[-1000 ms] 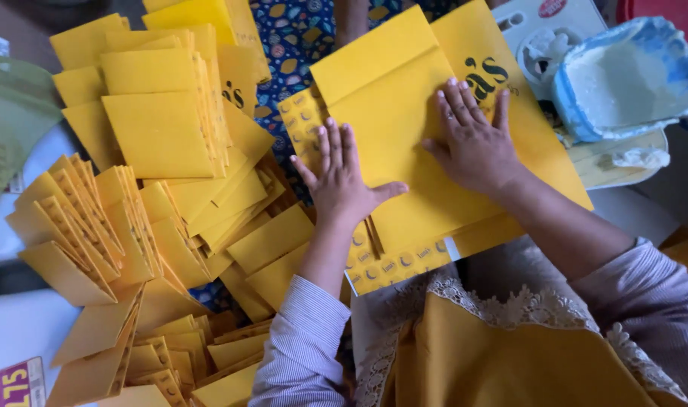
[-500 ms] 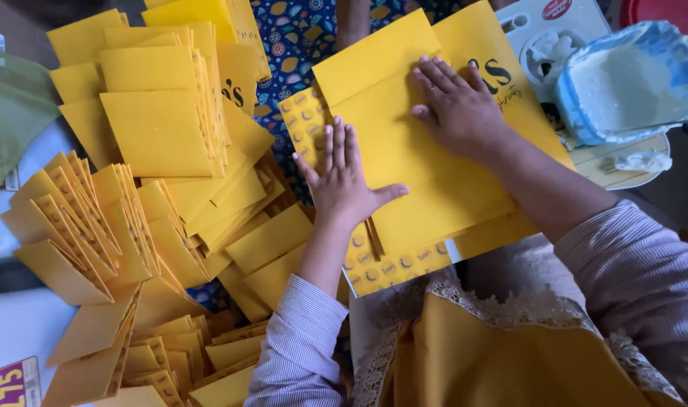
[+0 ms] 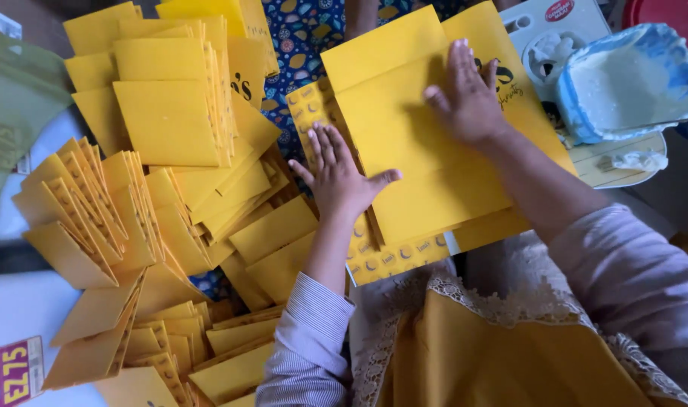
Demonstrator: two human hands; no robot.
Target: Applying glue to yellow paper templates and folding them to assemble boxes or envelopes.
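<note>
Left hand (image 3: 342,179) lies flat, fingers spread, pinning the yellow sheet (image 3: 427,173) at centre. Right hand (image 3: 470,99), open-palmed at one o'clock, presses its fold. Finished envelopes (image 3: 167,120) pile at nine o'clock.

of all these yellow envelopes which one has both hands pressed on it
The large yellow envelope at centre right: the left hand and right hand both lie flat on it. The stacked envelopes go untouched.

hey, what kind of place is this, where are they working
Probably a home or small workshop where paper envelopes or bags are made by hand. Stacks of finished yellow envelopes fan out on a patterned cloth, both hands press a large yellow sheet flat, and a bowl of white paste stands close by.
</note>
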